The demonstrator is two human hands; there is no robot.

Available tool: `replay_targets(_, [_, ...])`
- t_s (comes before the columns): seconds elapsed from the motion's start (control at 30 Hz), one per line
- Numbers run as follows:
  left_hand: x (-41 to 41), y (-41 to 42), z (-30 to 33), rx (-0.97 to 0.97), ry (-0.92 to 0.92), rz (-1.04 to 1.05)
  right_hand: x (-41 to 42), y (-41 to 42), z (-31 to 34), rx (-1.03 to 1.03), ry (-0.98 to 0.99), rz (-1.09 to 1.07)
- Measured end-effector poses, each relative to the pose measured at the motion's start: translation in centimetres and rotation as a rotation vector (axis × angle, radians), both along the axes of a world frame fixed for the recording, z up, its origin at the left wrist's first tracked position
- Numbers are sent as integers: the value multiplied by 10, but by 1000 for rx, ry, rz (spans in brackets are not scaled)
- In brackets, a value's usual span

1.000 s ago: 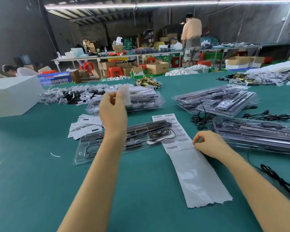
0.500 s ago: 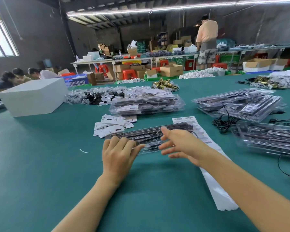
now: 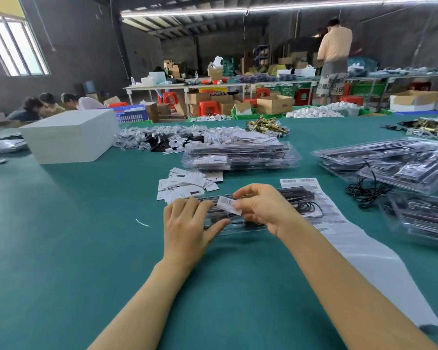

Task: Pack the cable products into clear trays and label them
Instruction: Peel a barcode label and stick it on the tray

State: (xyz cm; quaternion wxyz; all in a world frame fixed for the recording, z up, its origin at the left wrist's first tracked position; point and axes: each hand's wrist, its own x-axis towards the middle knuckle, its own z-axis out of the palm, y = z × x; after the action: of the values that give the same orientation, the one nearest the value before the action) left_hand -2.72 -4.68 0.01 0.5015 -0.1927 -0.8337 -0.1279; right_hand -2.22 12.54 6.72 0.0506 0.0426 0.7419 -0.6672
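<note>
A clear tray [image 3: 299, 198] with black cable parts inside lies on the green table in front of me. My left hand [image 3: 187, 226] rests flat on the tray's left end, fingers straight. My right hand [image 3: 261, 208] pinches a small white barcode label [image 3: 229, 204] over the tray's middle. A long label backing strip [image 3: 359, 246] with several barcode labels at its far end runs under the tray's right end and toward me.
A stack of packed clear trays [image 3: 240, 156] lies behind, with loose white cards [image 3: 185, 184] on its left. More tray stacks [image 3: 390, 162] and black cables [image 3: 364, 192] sit at the right. A white box [image 3: 71, 136] stands at far left. People work in the background.
My left hand came down from head height onto the tray's left end. My right hand left the label strip and now holds a barcode label over the tray. The view shifted left.
</note>
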Motion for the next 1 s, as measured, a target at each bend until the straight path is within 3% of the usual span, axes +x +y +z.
replay_targets(0.17, [1, -2, 2, 318, -237, 153, -3, 16, 0, 216, 124, 8])
replay_targets(0.27, [-2, -10, 5, 584, -564, 343, -3, 21, 3, 271, 152, 40])
replay_targets(0.37, [-4, -13, 5, 615, -796, 356, -4, 25, 5, 285, 176, 65])
replay_targets(0.57, [-3, -15, 3, 639, -786, 192, -3, 29, 6, 281, 200, 127])
replay_targets(0.77, [0, -6, 3, 534, -858, 15, -7, 21, -3, 189, 205, 99])
replay_targets(1.0, [-1, -5, 3, 528, -822, -23, -14, -6, -27, 308, 212, 101])
